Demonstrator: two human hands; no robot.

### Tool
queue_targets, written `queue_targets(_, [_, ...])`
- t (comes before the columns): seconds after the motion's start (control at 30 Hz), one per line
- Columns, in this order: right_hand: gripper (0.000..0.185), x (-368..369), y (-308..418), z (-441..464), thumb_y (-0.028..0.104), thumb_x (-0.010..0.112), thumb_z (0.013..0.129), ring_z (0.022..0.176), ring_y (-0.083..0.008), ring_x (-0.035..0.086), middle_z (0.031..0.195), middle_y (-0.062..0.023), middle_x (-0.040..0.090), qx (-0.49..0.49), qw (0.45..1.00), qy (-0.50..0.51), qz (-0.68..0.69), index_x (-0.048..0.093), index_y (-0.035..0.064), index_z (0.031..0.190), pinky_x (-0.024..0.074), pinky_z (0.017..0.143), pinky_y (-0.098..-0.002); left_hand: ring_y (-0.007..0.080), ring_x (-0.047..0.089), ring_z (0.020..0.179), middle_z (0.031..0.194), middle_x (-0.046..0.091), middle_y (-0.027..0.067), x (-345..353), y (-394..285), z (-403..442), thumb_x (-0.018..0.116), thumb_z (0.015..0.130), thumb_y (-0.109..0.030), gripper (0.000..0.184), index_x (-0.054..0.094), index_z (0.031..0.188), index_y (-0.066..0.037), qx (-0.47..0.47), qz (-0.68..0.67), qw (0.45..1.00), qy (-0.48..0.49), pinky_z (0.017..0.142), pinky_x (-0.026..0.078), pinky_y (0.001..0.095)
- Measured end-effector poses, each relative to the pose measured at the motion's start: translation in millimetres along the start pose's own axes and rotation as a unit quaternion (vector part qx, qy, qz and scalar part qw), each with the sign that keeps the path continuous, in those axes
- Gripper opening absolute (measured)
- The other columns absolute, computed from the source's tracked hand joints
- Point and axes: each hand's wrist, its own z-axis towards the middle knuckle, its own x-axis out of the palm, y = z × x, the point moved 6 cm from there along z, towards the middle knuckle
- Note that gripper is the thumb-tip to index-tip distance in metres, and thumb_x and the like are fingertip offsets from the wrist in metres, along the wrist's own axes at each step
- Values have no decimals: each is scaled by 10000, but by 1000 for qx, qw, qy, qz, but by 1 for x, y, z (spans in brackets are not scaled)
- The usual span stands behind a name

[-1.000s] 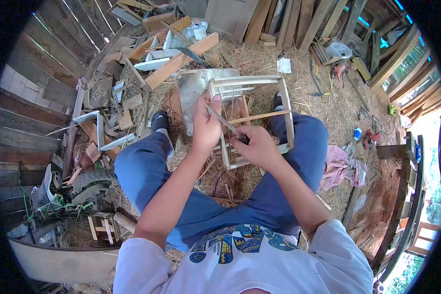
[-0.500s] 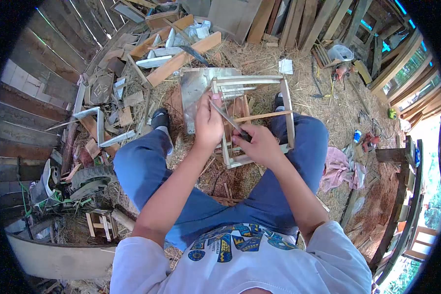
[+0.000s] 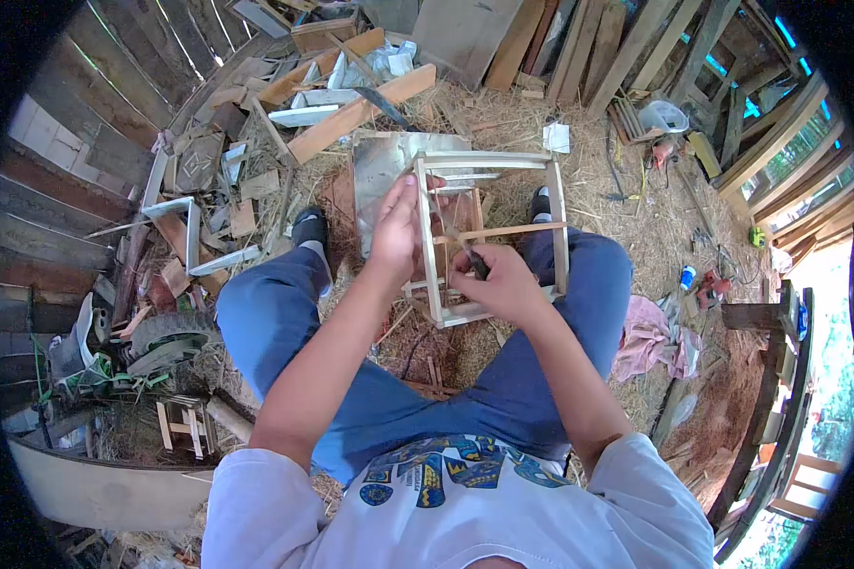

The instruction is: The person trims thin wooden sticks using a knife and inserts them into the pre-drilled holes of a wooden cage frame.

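A light wooden frame (image 3: 559,194) stands between my knees, with a thin wooden strip (image 3: 522,229) crossing it. My left hand (image 3: 398,220) is wrapped round the frame's left upright near its upper corner. In my right hand (image 3: 499,282) is the dark handle of a knife (image 3: 477,263); its blade points up and left, inside the frame, and is partly blurred. Behind the frame a metal sheet (image 3: 373,161) lies on the ground.
Boards and scraps (image 3: 361,112) are piled at the upper left. A pink cloth (image 3: 647,334) lies beyond my right knee. A small wooden frame (image 3: 186,427) sits at the lower left. Planks (image 3: 655,47) lean at the back.
My left hand has shifted from near the blade tip onto the frame's left upright. The knife has moved away from that hand, its blade now inside the frame.
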Motion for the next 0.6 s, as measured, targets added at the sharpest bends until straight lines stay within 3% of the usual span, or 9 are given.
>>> queue_targets(0.07, [201, 4, -7, -1, 189, 754, 854, 758, -137, 637, 801, -70, 710, 5, 997, 57, -58, 713, -1, 906, 505, 737, -338, 192, 643, 994, 1138, 658, 64, -3, 3, 2, 441, 1090, -387, 360, 584, 1220, -83, -14, -26, 999, 13, 849, 542, 361])
queue_targets(0.2, [209, 3, -14, 3, 197, 756, 861, 765, -140, 643, 810, -66, 716, -4, 999, 31, -27, 716, 0, 917, 508, 745, -330, 182, 645, 975, 1125, 657, 54, -8, 2, 4, 444, 1091, -373, 349, 581, 1218, -77, -54, -27, 998, 31, 865, 545, 365])
queue_targets(0.27, [164, 0, -12, 6, 159, 755, 892, 765, -55, 580, 819, 8, 675, 2, 998, -6, 68, 716, 4, 924, 474, 715, -248, 178, 656, 951, 1116, 657, 52, -10, 5, 7, 452, 1088, -374, 348, 579, 1224, -80, -61, -29, 996, 57, 841, 563, 371])
queue_targets(0.3, [164, 0, -11, 7, 159, 755, 892, 765, -55, 580, 819, 8, 675, 4, 998, -6, 67, 716, 4, 924, 474, 715, -248, 178, 656, 951, 1116, 657, 52, -9, 4, 7, 452, 1088, -374, 348, 579, 1224, -80, -62, -30, 996, 57, 841, 563, 371])
queue_targets(0.37, [153, 1, -10, 7, 159, 747, 903, 766, -52, 585, 815, 5, 675, 19, 997, 11, 74, 723, 8, 907, 475, 709, -244, 118, 650, 856, 1028, 689, 9, -7, 1, 6, 500, 1080, -349, 291, 648, 1127, -104, -52, -46, 997, 37, 749, 522, 282])
queue_targets(0.5, [153, 0, -23, 4, 161, 745, 904, 765, -62, 596, 807, 0, 679, 43, 998, 38, 16, 726, 10, 920, 484, 711, -253, 115, 650, 874, 1013, 683, 8, -7, -2, 2, 502, 1080, -344, 298, 647, 1126, -88, -61, -42, 996, 47, 794, 516, 275])
queue_targets(0.6, [277, 3, -20, 2, 260, 765, 842, 751, -116, 625, 793, -54, 711, 11, 997, 60, -36, 731, 5, 945, 507, 749, -306, 120, 647, 880, 1024, 682, 11, -8, -2, 3, 503, 1080, -341, 298, 646, 1127, -84, -53, -47, 997, 42, 794, 517, 277])
